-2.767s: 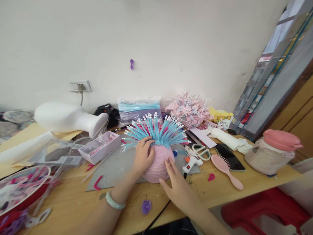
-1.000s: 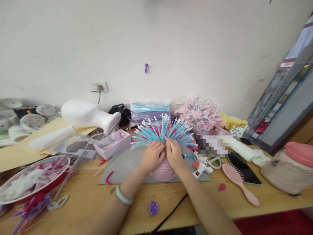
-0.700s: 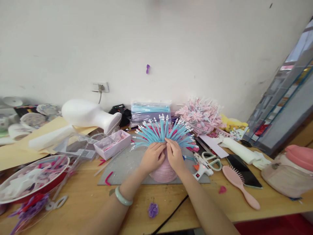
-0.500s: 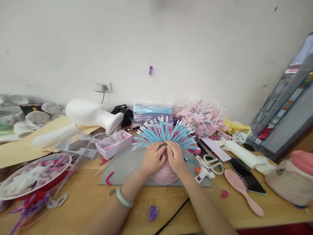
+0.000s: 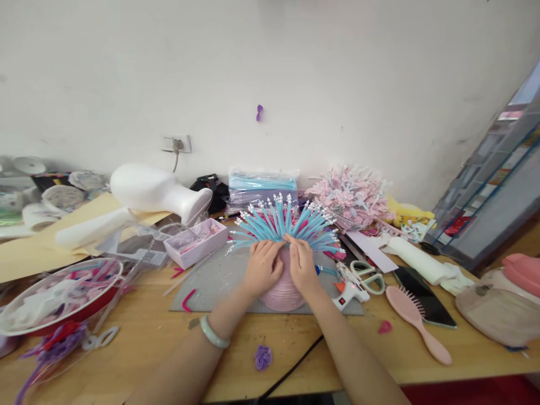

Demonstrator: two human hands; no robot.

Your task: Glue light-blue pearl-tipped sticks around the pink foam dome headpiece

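Observation:
A fan of light blue stems with white beaded tips spreads over a ribbed pink round base on a grey mat. My left hand is closed at the near side of the stems, its fingertips at their lower middle; what it pinches is too small to make out. My right hand meets it there, thumb and fingers pressed together over the base's top, and its hold is likewise hidden. Dark pink pieces show among the blue stems.
A glue gun, scissors, a pink hairbrush and a phone lie right. Left are a lilac box, an oval basin and a white mannequin head. A black cable crosses the front.
The whole view has shifted slightly, with everything a little higher in the picture. My fingers have moved slightly at the stems' lower middle; both hands stay there.

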